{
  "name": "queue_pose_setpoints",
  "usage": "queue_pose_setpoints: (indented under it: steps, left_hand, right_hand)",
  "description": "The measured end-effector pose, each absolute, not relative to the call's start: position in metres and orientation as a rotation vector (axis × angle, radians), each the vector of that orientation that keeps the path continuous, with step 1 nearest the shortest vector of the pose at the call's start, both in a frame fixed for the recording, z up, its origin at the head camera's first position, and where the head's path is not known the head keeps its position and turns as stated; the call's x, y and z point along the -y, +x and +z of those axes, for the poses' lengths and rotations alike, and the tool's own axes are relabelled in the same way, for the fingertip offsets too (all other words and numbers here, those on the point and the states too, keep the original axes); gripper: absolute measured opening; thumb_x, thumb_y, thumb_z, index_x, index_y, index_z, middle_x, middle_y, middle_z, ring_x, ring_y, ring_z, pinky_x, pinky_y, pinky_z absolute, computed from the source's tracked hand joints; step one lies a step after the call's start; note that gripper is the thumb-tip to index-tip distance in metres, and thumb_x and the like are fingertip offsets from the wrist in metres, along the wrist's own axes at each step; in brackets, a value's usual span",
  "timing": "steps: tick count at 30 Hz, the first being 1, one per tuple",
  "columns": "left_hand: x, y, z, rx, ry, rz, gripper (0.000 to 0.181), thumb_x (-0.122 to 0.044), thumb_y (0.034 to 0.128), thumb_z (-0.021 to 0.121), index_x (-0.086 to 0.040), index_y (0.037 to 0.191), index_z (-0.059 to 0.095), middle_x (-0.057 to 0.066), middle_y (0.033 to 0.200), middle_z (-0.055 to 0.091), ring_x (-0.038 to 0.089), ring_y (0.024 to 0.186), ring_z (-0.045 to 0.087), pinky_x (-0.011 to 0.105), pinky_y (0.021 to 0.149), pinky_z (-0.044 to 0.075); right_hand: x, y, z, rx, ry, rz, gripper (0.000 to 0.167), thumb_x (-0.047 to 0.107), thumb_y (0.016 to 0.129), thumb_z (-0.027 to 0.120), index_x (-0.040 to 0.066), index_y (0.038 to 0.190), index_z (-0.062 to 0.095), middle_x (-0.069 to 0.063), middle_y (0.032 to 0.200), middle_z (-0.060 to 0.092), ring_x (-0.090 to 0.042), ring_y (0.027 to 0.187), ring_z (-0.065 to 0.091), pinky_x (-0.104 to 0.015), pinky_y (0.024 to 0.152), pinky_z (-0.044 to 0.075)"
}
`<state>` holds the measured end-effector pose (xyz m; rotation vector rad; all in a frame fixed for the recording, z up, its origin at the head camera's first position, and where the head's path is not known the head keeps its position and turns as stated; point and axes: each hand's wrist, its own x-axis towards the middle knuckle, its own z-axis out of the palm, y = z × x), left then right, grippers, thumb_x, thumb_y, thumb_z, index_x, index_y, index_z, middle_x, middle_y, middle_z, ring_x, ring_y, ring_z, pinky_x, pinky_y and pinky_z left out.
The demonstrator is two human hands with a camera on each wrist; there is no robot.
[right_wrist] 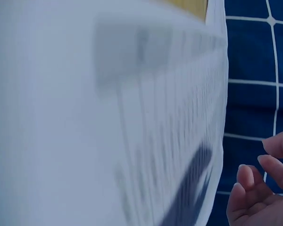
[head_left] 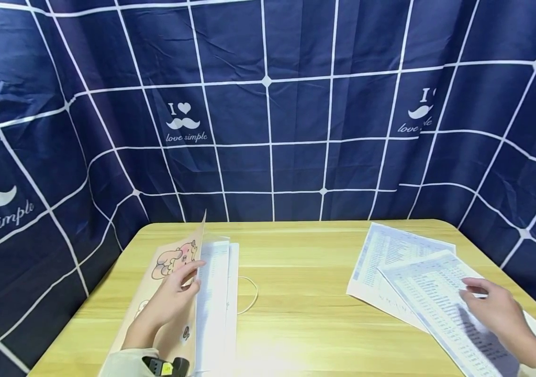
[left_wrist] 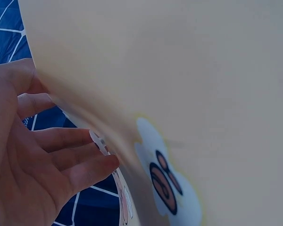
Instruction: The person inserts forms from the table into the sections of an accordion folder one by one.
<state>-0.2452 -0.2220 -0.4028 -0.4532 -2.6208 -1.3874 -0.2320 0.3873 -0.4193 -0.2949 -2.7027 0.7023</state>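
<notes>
My left hand [head_left: 169, 303] pinches the raised edge of a peach folder cover [head_left: 177, 256] printed with cartoon figures. In the left wrist view the thumb and fingers of that hand [left_wrist: 42, 155] lie along the bent cover [left_wrist: 203, 70]. Under the lifted cover are white printed pages [head_left: 212, 309]. At the right, my right hand [head_left: 501, 314] hovers above a loose printed sheet [head_left: 430, 283], fingers loosely bent. The right wrist view has this hand [right_wrist: 266, 188] beside the sheet [right_wrist: 132, 117], holding nothing.
Another printed sheet [head_left: 381, 256] lies partly beneath the loose one on the wooden table [head_left: 296, 298]. A thin pale loop [head_left: 255, 298] sticks out right of the folder. Behind and at both sides hangs a dark blue curtain [head_left: 296, 115] with white lines.
</notes>
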Motion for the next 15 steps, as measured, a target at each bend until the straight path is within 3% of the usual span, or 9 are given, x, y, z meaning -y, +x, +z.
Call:
queue_pose_setpoints:
  steps: [2, 8, 15]
  left_hand:
    - [0.222, -0.245, -0.403, 2.62, -0.453, -1.387, 0.041, -0.002, 0.0923, 0.05, 0.003, 0.132, 0.047, 0.026, 0.139, 0.043, 0.046, 0.128, 0.04, 0.054, 0.101, 0.038]
    - [0.223, -0.244, -0.401, 2.62, -0.451, -1.369, 0.04, -0.003, 0.0926, 0.05, 0.001, 0.132, 0.049, 0.025, 0.139, 0.043, 0.046, 0.128, 0.04, 0.053, 0.101, 0.039]
    - [0.221, -0.242, -0.401, 2.624, -0.44, -1.365, 0.039, -0.003, 0.0926, 0.051, 0.001, 0.132, 0.049, 0.025, 0.139, 0.042, 0.045, 0.128, 0.04, 0.05, 0.1, 0.04]
  right_hand:
    - [-0.394, -0.232, -0.418, 2.712, -0.275, 0.662, 0.04, 0.02, 0.086, 0.058, -0.009, 0.114, 0.057, -0.03, 0.105, 0.062, -0.022, 0.071, 0.058, -0.034, 0.063, 0.035]
    - [-0.416, -0.235, -0.418, 2.716, -0.238, 0.528, 0.037, 0.014, 0.082, 0.059, -0.014, 0.106, 0.056, -0.036, 0.1, 0.059, -0.052, 0.089, 0.054, -0.046, 0.065, 0.038]
    - [-0.437, -0.235, -0.423, 2.824, -0.46, 0.496, 0.041, 0.012, 0.081, 0.055, -0.017, 0.109, 0.048, -0.04, 0.107, 0.049, -0.05, 0.092, 0.05, -0.055, 0.074, 0.039]
